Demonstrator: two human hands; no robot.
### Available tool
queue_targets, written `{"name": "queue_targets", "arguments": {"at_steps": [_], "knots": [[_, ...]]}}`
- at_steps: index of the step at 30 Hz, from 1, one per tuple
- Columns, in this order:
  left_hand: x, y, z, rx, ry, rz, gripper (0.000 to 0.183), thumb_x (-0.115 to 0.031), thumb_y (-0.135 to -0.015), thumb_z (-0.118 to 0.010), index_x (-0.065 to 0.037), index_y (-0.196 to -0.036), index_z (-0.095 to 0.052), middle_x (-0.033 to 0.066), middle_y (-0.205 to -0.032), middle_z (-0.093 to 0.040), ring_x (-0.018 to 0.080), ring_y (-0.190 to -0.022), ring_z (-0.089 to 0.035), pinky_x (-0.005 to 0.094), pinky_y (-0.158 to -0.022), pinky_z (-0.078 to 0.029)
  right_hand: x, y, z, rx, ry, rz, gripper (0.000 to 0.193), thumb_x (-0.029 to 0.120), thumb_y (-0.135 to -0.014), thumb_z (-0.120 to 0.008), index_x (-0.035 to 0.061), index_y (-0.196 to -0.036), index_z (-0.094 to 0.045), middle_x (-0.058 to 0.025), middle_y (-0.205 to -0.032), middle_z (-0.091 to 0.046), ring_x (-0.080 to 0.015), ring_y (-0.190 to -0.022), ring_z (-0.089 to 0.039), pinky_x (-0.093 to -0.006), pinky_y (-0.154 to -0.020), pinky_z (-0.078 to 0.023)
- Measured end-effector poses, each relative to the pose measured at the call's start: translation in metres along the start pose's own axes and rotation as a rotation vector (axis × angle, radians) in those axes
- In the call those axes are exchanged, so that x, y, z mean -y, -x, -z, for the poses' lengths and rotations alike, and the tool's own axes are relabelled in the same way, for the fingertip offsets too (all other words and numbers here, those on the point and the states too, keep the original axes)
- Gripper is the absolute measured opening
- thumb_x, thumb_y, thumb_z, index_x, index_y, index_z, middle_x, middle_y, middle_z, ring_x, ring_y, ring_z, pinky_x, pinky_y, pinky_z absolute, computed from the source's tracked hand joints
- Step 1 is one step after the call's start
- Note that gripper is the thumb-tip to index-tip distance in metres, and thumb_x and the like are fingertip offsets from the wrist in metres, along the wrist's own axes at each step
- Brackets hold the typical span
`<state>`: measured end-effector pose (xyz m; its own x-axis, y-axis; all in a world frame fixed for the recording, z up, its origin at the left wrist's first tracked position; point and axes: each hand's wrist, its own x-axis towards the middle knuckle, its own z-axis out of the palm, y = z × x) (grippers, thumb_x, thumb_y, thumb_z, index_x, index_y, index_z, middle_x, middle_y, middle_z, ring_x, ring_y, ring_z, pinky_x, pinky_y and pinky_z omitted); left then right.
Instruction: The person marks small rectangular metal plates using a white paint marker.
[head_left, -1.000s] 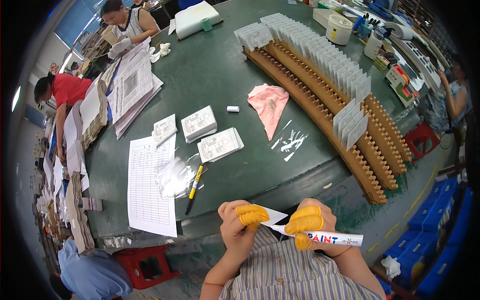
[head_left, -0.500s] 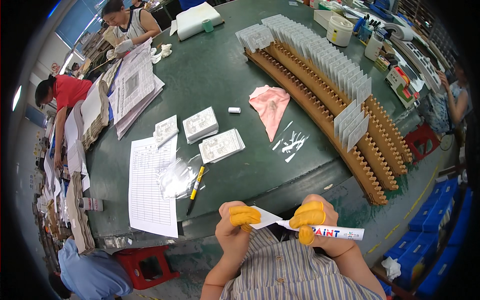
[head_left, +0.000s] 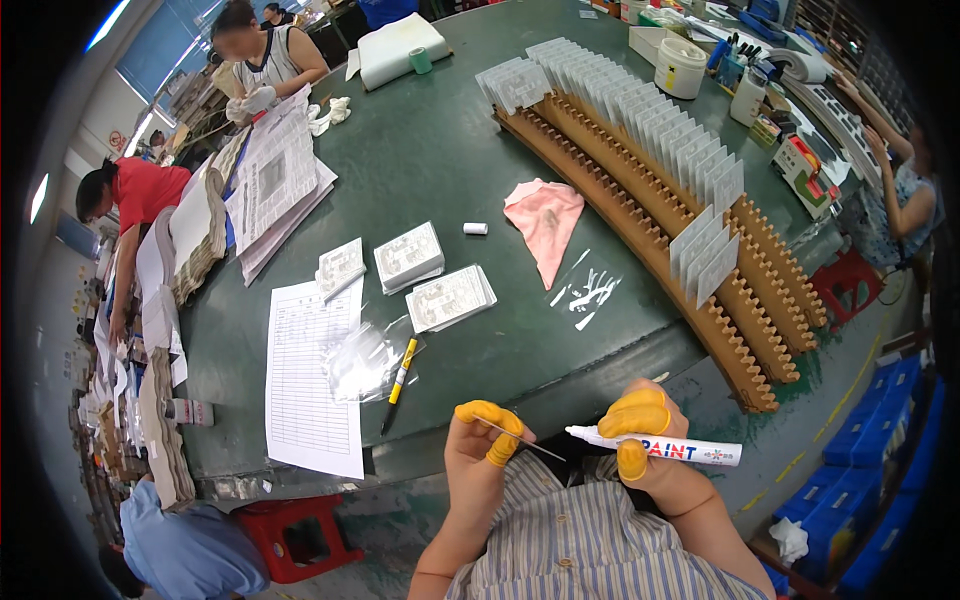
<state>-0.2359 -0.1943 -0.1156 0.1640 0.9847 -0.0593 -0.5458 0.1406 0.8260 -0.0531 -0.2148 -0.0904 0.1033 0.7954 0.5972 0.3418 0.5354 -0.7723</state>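
In my left hand (head_left: 475,455), wearing yellow finger cots, a thin card (head_left: 541,449) is pinched and seen nearly edge-on. My right hand (head_left: 648,432), with yellow cots too, grips a white paint marker (head_left: 712,453). Its uncapped tip points left toward the card, with a small gap between them. Ahead on the green table (head_left: 440,165) lie a white cap (head_left: 475,229), a pink cloth (head_left: 546,220) and white paint strokes (head_left: 588,297). Left of these sit three piles of printed cards, among them a front pile (head_left: 450,298).
Notched wooden racks (head_left: 650,235) curve along the right, with many cards (head_left: 660,125) standing in them. A printed sheet (head_left: 310,390), clear plastic bags (head_left: 365,365) and a yellow-black pen (head_left: 399,385) lie left. Co-workers are around the table; a red stool (head_left: 295,540) stands at lower left.
The card in my left hand has turned from face-on to nearly edge-on. The marker tip has come away from the card, and my right hand has shifted slightly right and up.
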Motion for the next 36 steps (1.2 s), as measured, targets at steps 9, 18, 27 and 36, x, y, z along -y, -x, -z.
{"name": "queue_targets", "arguments": {"at_steps": [9,18,27,36], "knots": [[0.011,0.0,0.006,0.073,0.347,0.303,0.03,-0.011,-0.08,-0.067,-0.007,-0.103,-0.05,0.0046,-0.09,-0.056,0.019,-0.084,-0.057,0.0383,-0.082,-0.045,0.002,0.004,0.005,0.025,-0.012,-0.015,0.032,0.037,-0.087,-0.055,0.0062,-0.077,-0.058,-0.0045,-0.072,-0.056,-0.0184,-0.061,-0.051,-0.0291,-0.055,-0.04],[0.018,-0.004,0.016,0.018,0.482,0.418,0.026,-0.01,-0.083,-0.063,-0.008,-0.104,-0.049,0.0033,-0.094,-0.054,0.0163,-0.088,-0.054,0.037,-0.082,-0.047,0.0,0.002,0.003,0.011,-0.053,-0.001,0.03,0.034,-0.086,-0.057,0.0054,-0.078,-0.058,-0.0059,-0.075,-0.056,-0.0188,-0.063,-0.05,-0.0294,-0.056,-0.04],[-0.005,-0.007,0.002,-0.237,1.36,0.643,0.016,-0.003,-0.092,-0.044,0.004,-0.106,-0.049,0.0124,-0.103,-0.054,0.024,-0.102,-0.055,0.0352,-0.094,-0.047,0.006,-0.002,0.005,0.031,-0.003,-0.078,0.019,0.02,-0.072,-0.071,0.0051,-0.084,-0.067,-0.0063,-0.083,-0.065,-0.0233,-0.069,-0.058,-0.03,-0.061,-0.046],[-0.011,-0.011,-0.006,-0.322,1.565,0.64,0.016,-0.002,-0.091,-0.043,0.007,-0.104,-0.049,0.0133,-0.103,-0.051,0.0232,-0.104,-0.051,0.0365,-0.096,-0.047,-0.003,0.001,0.001,0.061,0.003,-0.046,0.023,0.021,-0.071,-0.072,0.0058,-0.087,-0.067,-0.0058,-0.089,-0.065,-0.0239,-0.072,-0.058,-0.031,-0.065,-0.047]]}}
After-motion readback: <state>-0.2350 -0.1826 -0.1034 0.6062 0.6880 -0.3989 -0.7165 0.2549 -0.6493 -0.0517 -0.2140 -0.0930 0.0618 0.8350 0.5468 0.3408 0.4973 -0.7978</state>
